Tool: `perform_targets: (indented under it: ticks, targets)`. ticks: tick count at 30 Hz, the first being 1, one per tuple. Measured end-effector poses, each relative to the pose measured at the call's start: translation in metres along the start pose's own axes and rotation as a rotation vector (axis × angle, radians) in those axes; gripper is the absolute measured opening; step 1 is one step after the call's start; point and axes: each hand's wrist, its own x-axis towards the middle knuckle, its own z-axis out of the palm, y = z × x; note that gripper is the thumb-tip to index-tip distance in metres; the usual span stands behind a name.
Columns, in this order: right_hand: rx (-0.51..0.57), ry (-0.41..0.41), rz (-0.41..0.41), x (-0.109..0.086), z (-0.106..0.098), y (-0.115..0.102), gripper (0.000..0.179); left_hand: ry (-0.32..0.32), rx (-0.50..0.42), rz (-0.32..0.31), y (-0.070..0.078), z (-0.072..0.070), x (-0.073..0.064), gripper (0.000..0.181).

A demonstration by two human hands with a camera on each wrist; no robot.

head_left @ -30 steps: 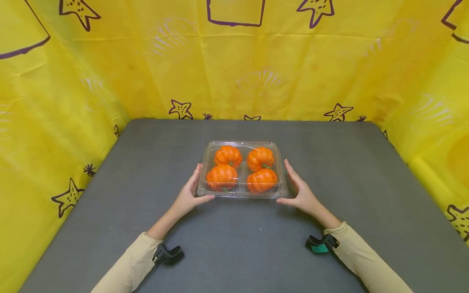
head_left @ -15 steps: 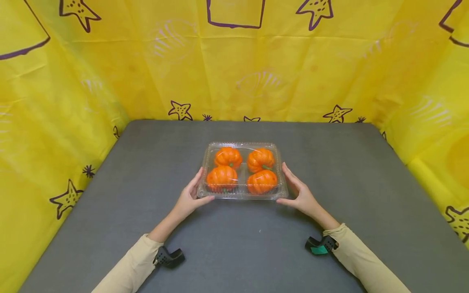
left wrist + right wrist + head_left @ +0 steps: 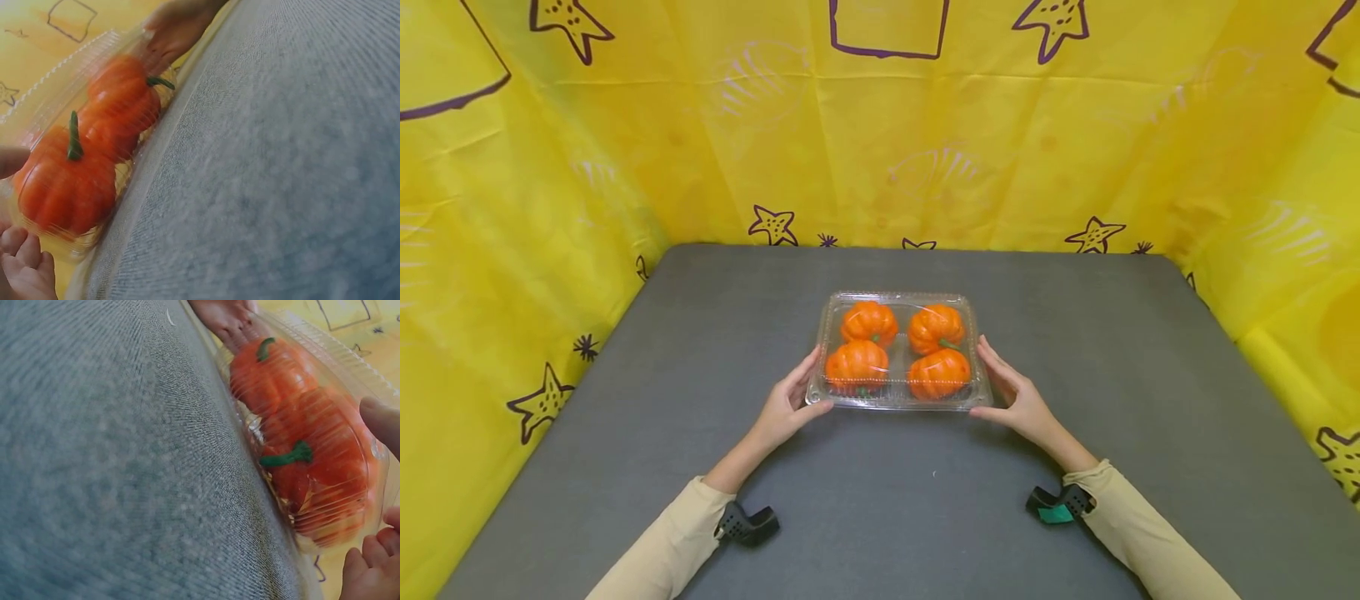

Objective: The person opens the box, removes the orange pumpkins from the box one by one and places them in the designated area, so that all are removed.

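Observation:
In the head view, a clear plastic clamshell container (image 3: 897, 398) with its lid down lies across the middle of the grey table. Several small orange pumpkins (image 3: 939, 374) with green stems show through the lid, two by two. My left hand (image 3: 785, 408) holds the container's left side, thumb at the near corner and fingers along the edge. On the opposite side my right hand (image 3: 1024, 406) grips it the same way. The left wrist view shows one pumpkin (image 3: 69, 184) close behind the clear wall, near my thumb. A green stem (image 3: 287, 454) stands out in the right wrist view.
The grey table (image 3: 895, 517) spreads around the container. Yellow cloth (image 3: 880, 150) printed with stars and fish hangs along the back and both sides. Black wrist mounts (image 3: 748, 525) sit at the ends of the beige sleeves (image 3: 658, 542).
Both hands' fingertips have slid slightly toward the person along the container's sides. The container and pumpkins stay almost in place, and the head view shifts a little.

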Motion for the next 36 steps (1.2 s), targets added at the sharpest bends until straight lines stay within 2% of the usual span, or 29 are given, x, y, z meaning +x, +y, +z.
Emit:
perform_targets:
  ticks: [8,13,17,23,27,36]
  targets:
    - [0.091,0.005,0.056,0.000,-0.002,0.002,0.080,-0.055,0.166,0.024,0.001,-0.006,-0.001,0.068]
    - [0.116,0.013,0.068,-0.004,0.001,0.002,0.080,-0.078,0.181,0.011,0.000,-0.008,-0.005,0.063]
    - [0.126,-0.001,0.065,-0.006,0.002,0.002,0.081,-0.092,0.183,0.026,-0.001,-0.009,-0.008,0.059]
    - [0.129,0.033,0.074,-0.001,-0.002,0.002,0.080,-0.085,0.201,0.067,0.001,-0.010,0.000,0.056]
    - [0.130,0.033,0.080,0.000,-0.001,0.002,0.080,-0.093,0.228,0.088,0.000,-0.012,0.000,0.058]
    - [0.078,0.011,0.087,0.000,-0.002,-0.001,0.079,-0.049,0.230,0.131,-0.005,-0.010,-0.003,0.061]
